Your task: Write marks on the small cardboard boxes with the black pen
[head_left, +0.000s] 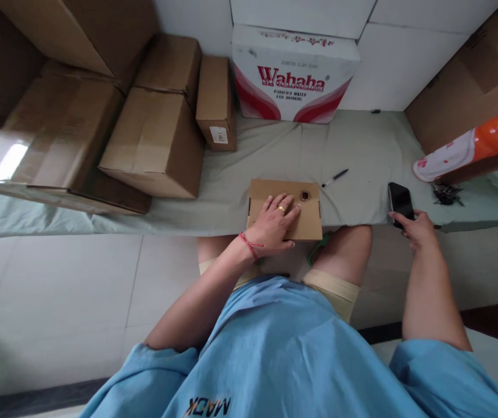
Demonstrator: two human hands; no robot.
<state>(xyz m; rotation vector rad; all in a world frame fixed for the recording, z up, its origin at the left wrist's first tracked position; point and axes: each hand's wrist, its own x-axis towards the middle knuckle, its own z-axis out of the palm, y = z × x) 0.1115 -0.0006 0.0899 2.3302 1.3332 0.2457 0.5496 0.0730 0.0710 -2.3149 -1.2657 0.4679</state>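
Note:
A small flat brown cardboard box [307, 212] lies at the near edge of the table covered with a pale green cloth [275, 157]. My left hand [275, 223] rests flat on the box, fingers spread, a ring on one finger and a red string at the wrist. A round mark shows on the box top near its far edge. A black phone [400, 200] lies at the table's near edge on the right. My right hand [416, 227] sits at the phone's near end, fingers touching it.
A black pen [335, 177] lies beyond the small box. Large brown cartons [153, 133] are stacked at the left, a white Wahaha water carton [294, 75] at the back, another brown carton and an orange-and-white pack [470, 148] at the right, keys [447, 193] near it.

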